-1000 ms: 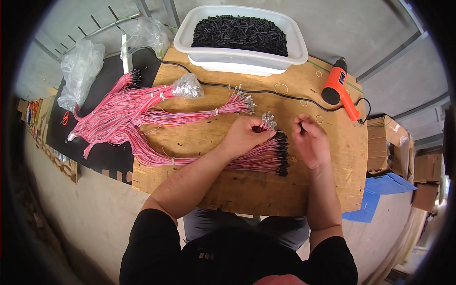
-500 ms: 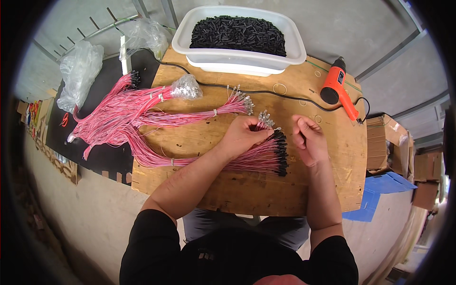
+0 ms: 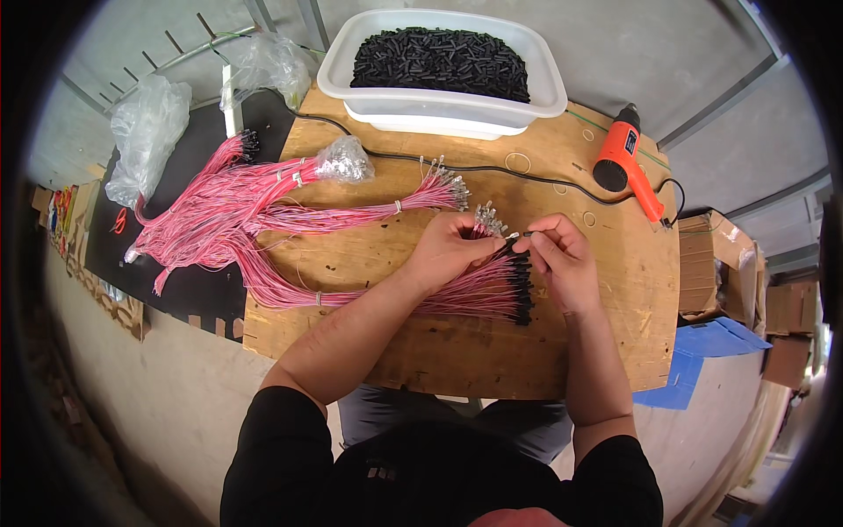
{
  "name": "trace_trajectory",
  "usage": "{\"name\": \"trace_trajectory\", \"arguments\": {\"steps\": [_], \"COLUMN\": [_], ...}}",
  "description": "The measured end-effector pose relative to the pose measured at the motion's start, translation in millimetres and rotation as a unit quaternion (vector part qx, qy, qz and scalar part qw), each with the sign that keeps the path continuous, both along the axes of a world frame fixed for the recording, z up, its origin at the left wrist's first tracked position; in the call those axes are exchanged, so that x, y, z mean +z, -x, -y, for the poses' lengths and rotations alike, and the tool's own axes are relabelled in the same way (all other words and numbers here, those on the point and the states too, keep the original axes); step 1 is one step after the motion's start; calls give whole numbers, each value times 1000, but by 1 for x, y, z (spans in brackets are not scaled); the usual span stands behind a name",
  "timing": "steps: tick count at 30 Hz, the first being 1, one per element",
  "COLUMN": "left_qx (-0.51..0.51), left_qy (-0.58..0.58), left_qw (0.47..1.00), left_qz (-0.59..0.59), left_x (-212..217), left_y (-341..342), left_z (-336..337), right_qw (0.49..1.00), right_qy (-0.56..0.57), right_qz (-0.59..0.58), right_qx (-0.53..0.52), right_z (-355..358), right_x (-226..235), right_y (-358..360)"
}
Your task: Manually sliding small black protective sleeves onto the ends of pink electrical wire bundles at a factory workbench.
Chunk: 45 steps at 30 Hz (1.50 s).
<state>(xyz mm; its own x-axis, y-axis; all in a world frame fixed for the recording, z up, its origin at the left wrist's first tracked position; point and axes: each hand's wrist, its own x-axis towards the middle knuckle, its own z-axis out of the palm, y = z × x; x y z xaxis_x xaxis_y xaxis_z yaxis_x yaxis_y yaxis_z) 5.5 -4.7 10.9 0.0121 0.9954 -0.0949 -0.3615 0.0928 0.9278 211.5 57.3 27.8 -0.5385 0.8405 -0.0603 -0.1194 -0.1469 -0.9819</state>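
Hands at work on pink wire bundle (image 3: 457,294) atop worn plywood board (image 3: 457,351).
Left hand (image 3: 450,253) gripping metal-tipped wire ends; right hand (image 3: 562,262) fingertips pinching one tip, just right of bundle's black-sleeved ends.

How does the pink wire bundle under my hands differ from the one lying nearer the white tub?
The bundle under the hands has black-sleeved ends in a row; the bundle nearer the tub ends in bare metal terminals. The left hand rests on the first; the second lies untouched. Both are pink and lie on the wooden board.
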Motion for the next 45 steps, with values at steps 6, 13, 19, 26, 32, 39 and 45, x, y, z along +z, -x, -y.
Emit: {"name": "trace_trajectory", "arguments": {"steps": [6,13,19,26,32,39,45], "left_qx": [5,11,5,-8,-11,-18,-23], "left_qy": [-4,-20,-15,0,-1,0,-14], "left_qw": [1000,999,1000,1000,1000,1000,999], "left_qz": [-1,-22,-9,10,9,-4,-30], "left_x": [-6,-6,-5,-12,-11,-12,-3], "left_y": [0,-1,0,2,3,4,2], "left_z": [-2,-2,-1,-2,-2,-2,0], "right_qw": [1000,999,999,997,997,996,996], "right_qy": [9,6,-17,-42,-60,-67,-66], "right_qz": [-1,0,3,37,33,27,33], "right_qx": [-19,-40,-45,-46,-43,-43,-45], "right_z": [2,1,2,3,3,3,3], "right_x": [-1,-5,-4,-2,-3,-3,-4], "right_y": [3,5,5,4,3,4,3]}}
